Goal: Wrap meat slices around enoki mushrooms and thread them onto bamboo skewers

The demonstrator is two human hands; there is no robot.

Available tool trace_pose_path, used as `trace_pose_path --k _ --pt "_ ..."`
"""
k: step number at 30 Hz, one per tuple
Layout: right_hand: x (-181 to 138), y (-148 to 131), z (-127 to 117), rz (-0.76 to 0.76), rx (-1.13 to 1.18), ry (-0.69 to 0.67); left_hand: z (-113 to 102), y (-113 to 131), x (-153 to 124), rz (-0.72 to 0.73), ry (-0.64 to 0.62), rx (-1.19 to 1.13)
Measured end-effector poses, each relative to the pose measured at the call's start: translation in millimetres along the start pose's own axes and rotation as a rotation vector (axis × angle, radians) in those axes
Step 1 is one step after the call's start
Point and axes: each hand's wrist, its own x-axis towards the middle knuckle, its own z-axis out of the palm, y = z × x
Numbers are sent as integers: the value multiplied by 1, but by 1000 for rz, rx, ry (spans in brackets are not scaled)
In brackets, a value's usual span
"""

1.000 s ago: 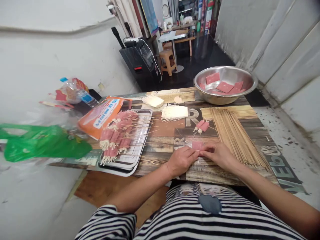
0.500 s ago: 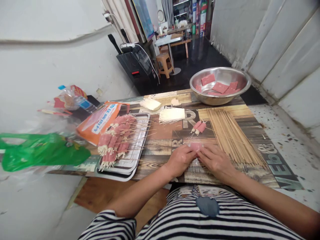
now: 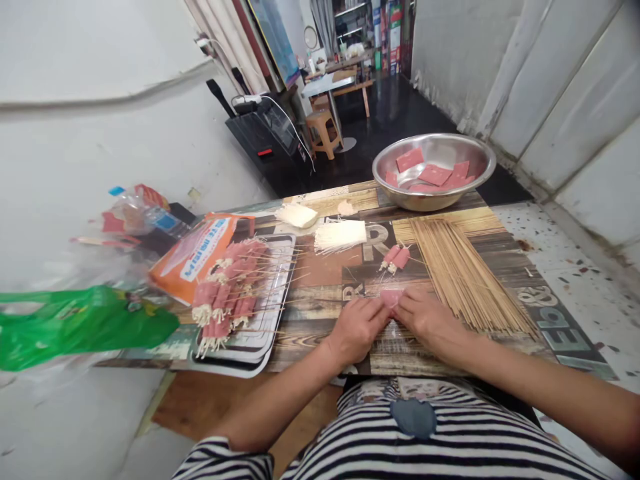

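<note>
My left hand [image 3: 356, 327] and my right hand [image 3: 429, 321] lie side by side on the patterned table [image 3: 505, 267], fingertips pinched together on a pink meat slice [image 3: 390, 296] that is partly rolled up. Just beyond it lie two finished meat rolls [image 3: 395, 257] with white mushroom ends. A bundle of white enoki mushrooms [image 3: 341, 235] lies farther back. A spread of bamboo skewers [image 3: 463, 270] lies to the right of my right hand.
A tray [image 3: 273, 307] at the left holds several skewered meat rolls [image 3: 227, 287]. A steel bowl [image 3: 434, 170] with pink meat slices stands at the far edge. An orange packet [image 3: 200, 253] and a green plastic bag [image 3: 75, 327] lie at the left.
The meat slice has rolled up smaller under my fingers. My hands stay together at the same spot; the view has shifted slightly.
</note>
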Motion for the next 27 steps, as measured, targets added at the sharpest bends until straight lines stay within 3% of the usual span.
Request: trace_pose_path --k 7,15,19,23,27 --pt "10 13 1 75 150 -13 -3 -1 13 -102 -76 -60" --pt "1 -6 5 3 -86 92 -11 -9 26 -152 -232 -235" --pt "8 -2 7 22 44 81 -8 -6 22 -183 -213 -200" --pt "23 11 -2 35 314 21 -7 3 12 -241 -129 -6" --pt "33 19 -5 56 424 -50 -6 3 5 -124 -52 49"
